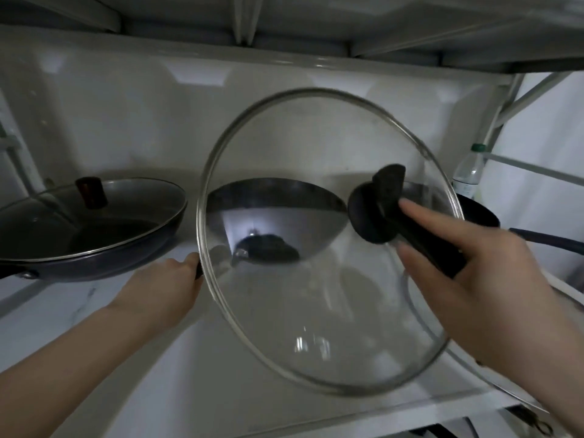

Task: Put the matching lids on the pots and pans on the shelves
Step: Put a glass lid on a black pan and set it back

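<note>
I hold a large glass lid (316,311) with a steel rim tilted up in front of me. My right hand (474,279) grips its long black handle (379,210). Behind it, seen through the glass, a steel wok (275,197) sits uncovered in the middle of the white shelf (189,390). My left hand (164,286) reaches to the wok's black handle and closes on it at the lid's left edge. At the left, a dark frying pan (94,251) carries a glass lid with a brown knob (91,192).
A dark pan (480,213) with a long handle stands at the right, partly behind the lid. A plastic bottle (467,172) with a green cap stands beside the shelf post. Another thin metal rim (518,403) curves under my right forearm. An upper shelf hangs close overhead.
</note>
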